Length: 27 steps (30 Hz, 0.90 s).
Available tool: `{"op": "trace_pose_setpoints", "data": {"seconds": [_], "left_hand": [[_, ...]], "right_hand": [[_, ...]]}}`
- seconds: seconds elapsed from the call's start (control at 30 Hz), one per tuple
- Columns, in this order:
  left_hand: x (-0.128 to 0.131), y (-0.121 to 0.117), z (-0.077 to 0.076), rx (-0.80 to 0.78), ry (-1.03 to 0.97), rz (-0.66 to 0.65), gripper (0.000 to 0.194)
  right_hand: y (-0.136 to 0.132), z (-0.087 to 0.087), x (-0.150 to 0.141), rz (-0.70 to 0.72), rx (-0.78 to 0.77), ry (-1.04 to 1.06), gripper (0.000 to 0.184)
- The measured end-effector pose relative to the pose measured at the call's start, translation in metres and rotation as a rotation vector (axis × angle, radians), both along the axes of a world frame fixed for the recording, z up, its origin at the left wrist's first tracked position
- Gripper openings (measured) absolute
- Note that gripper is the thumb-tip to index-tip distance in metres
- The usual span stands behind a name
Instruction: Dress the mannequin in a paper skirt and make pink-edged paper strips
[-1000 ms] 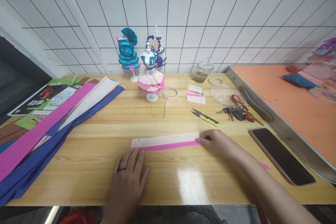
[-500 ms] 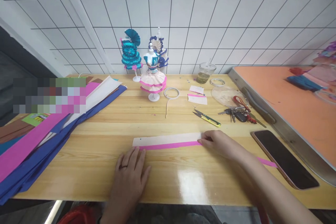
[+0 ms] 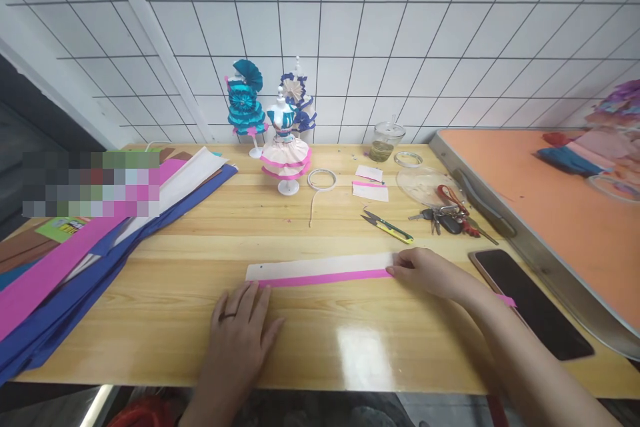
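Observation:
A long white paper strip with a pink lower border point(image 3: 320, 269) lies flat on the wooden table point(image 3: 165, 307) in front of me. My left hand point(image 3: 243, 323) rests palm down at the strip's left end, fingers stretched out and their tips touching the pink edge. At the other end my right hand point(image 3: 425, 272) pinches the strip between thumb and fingers. My right wrist and forearm cover whatever part of the strip runs beyond that grip. A pink end point(image 3: 507, 300) shows past the forearm, against the phone point(image 3: 535, 303).
Dressed mini mannequins point(image 3: 286, 147) stand at the back beside a white ring point(image 3: 322, 179). Thread snips point(image 3: 387, 227), keys point(image 3: 450, 220), paper scraps point(image 3: 370, 191) and a lidded cup point(image 3: 386, 143) lie right of centre. Coloured paper sheets point(image 3: 150, 213) are piled left. An orange-topped case point(image 3: 540, 213) borders the right.
My right hand has slid right along the strip, so a longer stretch shows between my hands. Less of the pink end by the phone is visible. My left hand stays at the left end.

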<state>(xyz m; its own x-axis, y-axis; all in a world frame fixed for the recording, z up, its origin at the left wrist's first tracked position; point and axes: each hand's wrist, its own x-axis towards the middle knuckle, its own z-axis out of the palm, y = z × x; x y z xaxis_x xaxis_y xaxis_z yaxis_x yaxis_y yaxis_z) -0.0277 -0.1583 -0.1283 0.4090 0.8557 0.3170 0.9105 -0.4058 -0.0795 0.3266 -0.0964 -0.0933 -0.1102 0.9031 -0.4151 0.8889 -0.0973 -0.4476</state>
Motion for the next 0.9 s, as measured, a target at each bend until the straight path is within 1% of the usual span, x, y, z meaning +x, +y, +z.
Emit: {"op": "trace_pose_setpoints", "data": {"seconds": [0.2, 0.3, 0.43, 0.53, 0.63, 0.73, 0.9], "left_hand": [[0.001, 0.0, 0.0, 0.004, 0.009, 0.002, 0.041], [0.0, 0.0, -0.001, 0.017, 0.017, -0.011, 0.041], [0.0, 0.001, -0.001, 0.02, 0.008, -0.011, 0.041], [-0.002, 0.002, -0.003, 0.026, 0.018, -0.017, 0.041], [-0.006, 0.004, -0.006, 0.064, 0.034, -0.051, 0.042], [-0.01, 0.007, -0.01, 0.113, 0.052, -0.096, 0.043], [-0.01, 0.009, -0.01, 0.14, 0.062, -0.112, 0.043]], "right_hand": [[0.001, 0.001, 0.015, 0.022, -0.037, 0.019, 0.028], [0.003, 0.001, 0.021, 0.034, -0.058, 0.058, 0.032], [0.004, 0.004, 0.027, 0.04, -0.078, 0.209, 0.043], [0.004, 0.01, 0.029, 0.038, -0.127, 0.302, 0.045], [0.005, 0.016, 0.03, 0.069, -0.147, 0.31, 0.044], [0.007, 0.019, 0.034, 0.102, -0.134, 0.331, 0.044], [0.006, 0.019, 0.048, 0.065, -0.176, 0.332, 0.047]]}}
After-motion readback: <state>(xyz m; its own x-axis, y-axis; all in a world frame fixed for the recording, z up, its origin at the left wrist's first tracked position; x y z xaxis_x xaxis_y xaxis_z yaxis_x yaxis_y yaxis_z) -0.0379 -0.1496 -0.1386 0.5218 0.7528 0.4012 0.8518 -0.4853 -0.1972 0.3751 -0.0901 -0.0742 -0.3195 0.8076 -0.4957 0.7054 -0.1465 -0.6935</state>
